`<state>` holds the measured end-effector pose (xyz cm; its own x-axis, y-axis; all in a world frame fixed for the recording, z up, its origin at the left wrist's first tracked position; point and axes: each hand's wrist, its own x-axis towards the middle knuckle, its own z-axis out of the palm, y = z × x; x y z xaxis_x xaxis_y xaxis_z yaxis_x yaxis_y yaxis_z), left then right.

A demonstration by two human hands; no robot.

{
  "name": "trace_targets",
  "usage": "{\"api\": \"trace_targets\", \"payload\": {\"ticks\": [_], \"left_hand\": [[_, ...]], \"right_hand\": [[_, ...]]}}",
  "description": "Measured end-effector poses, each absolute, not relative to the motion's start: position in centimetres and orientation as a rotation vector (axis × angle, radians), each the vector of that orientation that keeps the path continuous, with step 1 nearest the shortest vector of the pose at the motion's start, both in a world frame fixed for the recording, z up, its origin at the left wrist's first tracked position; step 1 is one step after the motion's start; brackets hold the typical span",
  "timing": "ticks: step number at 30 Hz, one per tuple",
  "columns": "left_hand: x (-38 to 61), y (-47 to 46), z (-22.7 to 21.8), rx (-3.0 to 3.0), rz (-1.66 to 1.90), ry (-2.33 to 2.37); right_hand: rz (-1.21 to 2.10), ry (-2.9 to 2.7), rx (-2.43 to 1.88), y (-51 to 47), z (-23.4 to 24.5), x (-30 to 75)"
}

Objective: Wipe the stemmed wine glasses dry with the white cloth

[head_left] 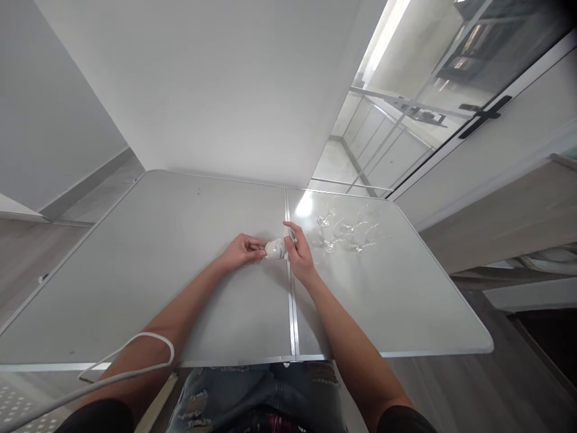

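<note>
Above the table's middle seam, both hands meet at a small shiny white bundle [275,249], which looks like a clear glass with white cloth about it; its exact shape is partly covered by fingers. My left hand [244,250] pinches its left end between thumb and fingertips. Curled round the right end is my right hand [299,249], with its index finger stretched up and away. Several clear stemmed glasses stand close together right of my right hand, one with its foot [324,221] at the back and another nearer [358,249].
A pale folding table [216,204] with metal edging and a centre seam [293,325] spans the view. Its far edge meets a white wall [216,90]. A glazed door [433,108] stands at right. One white cable [135,374] loops over my left forearm.
</note>
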<state>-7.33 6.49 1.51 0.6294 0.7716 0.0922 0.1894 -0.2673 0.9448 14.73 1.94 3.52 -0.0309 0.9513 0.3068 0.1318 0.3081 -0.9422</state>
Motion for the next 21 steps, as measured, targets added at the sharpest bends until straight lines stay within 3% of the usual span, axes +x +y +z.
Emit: {"api": "trace_targets", "payload": {"ticks": [3,6,15,17,21], "left_hand": [[-6.7,6.2,0.3,2.237,1.042,0.951],[-6.2,6.1,-0.1,2.381,1.080,0.975],[-7.3,6.7,2.0,1.231,0.385,0.685],[-7.2,6.5,2.1,1.279,0.490,0.704],[-5.8,5.6,1.6,1.538,1.112,0.938]], "right_hand": [[0.982,-1.223,-1.144,2.7,3.1,14.6],[1.174,-0.991,-1.154,3.2,2.7,14.4],[0.821,-1.392,-0.989,1.5,3.2,13.8],[0.778,-1.399,-0.986,1.5,3.4,14.1],[0.833,-0.966,-0.939,2.9,3.7,15.3]]}}
